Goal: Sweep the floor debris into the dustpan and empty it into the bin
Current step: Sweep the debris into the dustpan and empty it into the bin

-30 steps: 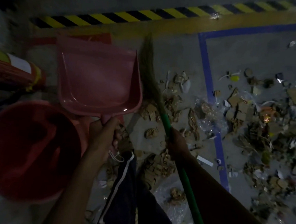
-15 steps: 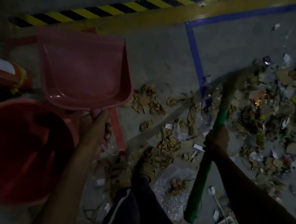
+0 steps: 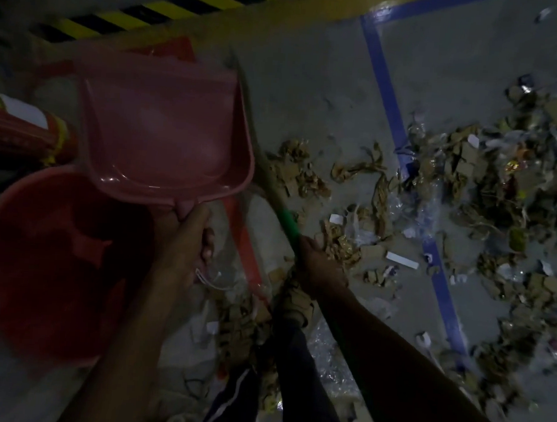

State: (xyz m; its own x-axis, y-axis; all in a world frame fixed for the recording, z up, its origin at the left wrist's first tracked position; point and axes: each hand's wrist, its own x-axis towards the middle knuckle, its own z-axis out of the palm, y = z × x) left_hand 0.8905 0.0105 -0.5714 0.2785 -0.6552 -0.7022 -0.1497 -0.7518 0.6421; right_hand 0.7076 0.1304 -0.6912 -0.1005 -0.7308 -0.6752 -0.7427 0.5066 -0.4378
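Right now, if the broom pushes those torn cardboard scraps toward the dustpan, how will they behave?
The torn cardboard scraps look thin, crumpled and small, so they are probably light and should slide easily ahead of the broom. Being loose, separate bits, they will likely scatter rather than move as one heap. The clear plastic film among them may cling or drag.

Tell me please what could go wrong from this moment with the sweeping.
1. The pink dustpan is held up by the left hand, off the floor, so the broom in the right hand may only push debris around instead of into it.
2. Scraps lie around the person's foot; stepping may scatter them.
3. The view is dim, so small pieces could be missed.
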